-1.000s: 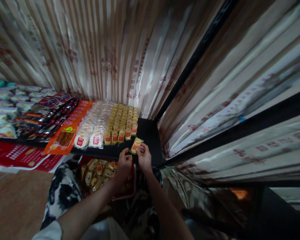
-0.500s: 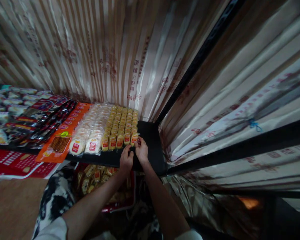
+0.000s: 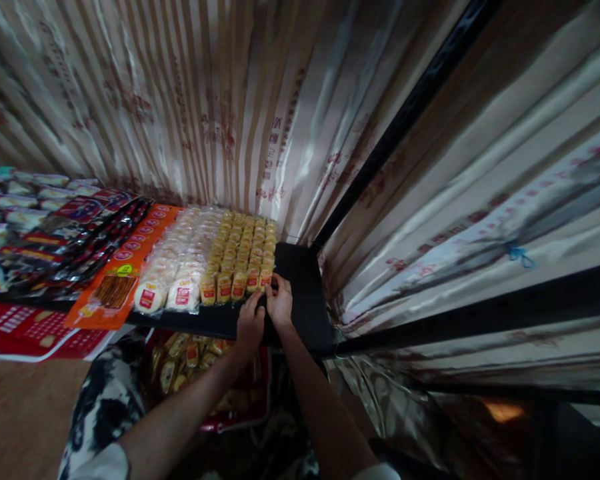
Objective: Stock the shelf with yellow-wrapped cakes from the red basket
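Small yellow wrapped cakes (image 3: 237, 257) stand in tight rows at the right end of the goods on the black shelf (image 3: 300, 280). At the front of the rightmost row, my right hand (image 3: 280, 303) has thumb and fingers closed around the edge of a yellow packet with a red label (image 3: 265, 277). My left hand (image 3: 250, 327) is just left of it, fingertips against the lower front of the packets and thumb apart, with nothing visible in its grasp. The fingers partly hide the bottoms of the front packets.
White round packaged cakes (image 3: 183, 293), an orange snack bag (image 3: 110, 293) and dark packets (image 3: 75, 247) lie leftward. Below the shelf, a red basket (image 3: 265, 400) of loose yellow packets sits by my legs. A patterned curtain (image 3: 220, 100) and black frame bar (image 3: 380, 153) bound the shelf.
The view has shifted slightly. Both hands stay at the front of the rightmost rows, and my right fingers have moved a little around the end packet.
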A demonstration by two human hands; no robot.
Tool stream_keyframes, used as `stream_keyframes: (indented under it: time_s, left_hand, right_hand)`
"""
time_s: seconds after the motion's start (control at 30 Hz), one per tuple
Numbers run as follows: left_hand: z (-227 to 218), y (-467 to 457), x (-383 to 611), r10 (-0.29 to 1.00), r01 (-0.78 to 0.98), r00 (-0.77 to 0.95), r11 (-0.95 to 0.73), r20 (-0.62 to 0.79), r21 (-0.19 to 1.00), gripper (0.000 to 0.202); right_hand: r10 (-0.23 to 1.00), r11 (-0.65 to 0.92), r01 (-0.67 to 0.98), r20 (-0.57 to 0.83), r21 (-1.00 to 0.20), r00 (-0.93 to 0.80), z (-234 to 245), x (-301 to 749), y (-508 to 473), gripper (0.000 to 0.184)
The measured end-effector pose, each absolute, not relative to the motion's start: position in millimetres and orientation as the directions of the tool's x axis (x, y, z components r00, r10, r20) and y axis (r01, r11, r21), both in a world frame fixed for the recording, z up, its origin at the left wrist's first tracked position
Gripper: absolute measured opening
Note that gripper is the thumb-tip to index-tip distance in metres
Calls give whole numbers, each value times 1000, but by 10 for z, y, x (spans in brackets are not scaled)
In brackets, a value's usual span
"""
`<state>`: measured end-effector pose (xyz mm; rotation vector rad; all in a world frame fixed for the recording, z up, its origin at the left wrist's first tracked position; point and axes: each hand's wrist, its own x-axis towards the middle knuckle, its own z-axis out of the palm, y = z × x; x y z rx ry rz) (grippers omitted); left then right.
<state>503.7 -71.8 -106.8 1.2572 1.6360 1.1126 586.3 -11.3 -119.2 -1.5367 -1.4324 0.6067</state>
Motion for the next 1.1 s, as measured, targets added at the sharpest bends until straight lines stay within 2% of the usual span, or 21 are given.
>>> stream_keyframes:
  time_s: [0.17,0.33,0.47,0.7,0.83,0.97,1.03,1.1]
  left_hand:
    - [-981,-721,5052,989,309,-124,114,-79,944,51]
    - [-965,-676,5048,979,290,-131,190,-158,938,49]
    - [-975,-666,5055,977,301,-135,197,-163,933,46]
    - [-969,-786,5012,984,311,-156,132,-86,941,40]
    - [-949,-1069,4869,995,301,-99,24,6,953,28]
    - [-1081,-1492,4659,998,324,-68,21,1,946,24]
    - [-1237,-1667,4547,995,356,-79,89,-64,930,26]
    - [-1425,-1783,4438,977,438,-73,214,-202,873,28]
  right_hand:
    - [948,127,507,255,-852,189,-1242,5878,-82,34]
    - [945,136,436,249,-889,213,-1292,5869,-54,28]
    - [948,132,414,237,-901,214,-1296,5873,-71,25]
    - [908,159,427,302,-890,292,-1176,5862,-378,31]
    - [920,156,324,257,-933,296,-1082,5789,-818,29]
    - [966,102,332,173,-938,190,-1059,5699,-1324,26]
    - [985,109,404,155,-908,82,-1142,5651,-1506,25]
    - [995,99,499,84,-861,-51,-1295,5599,-1620,23]
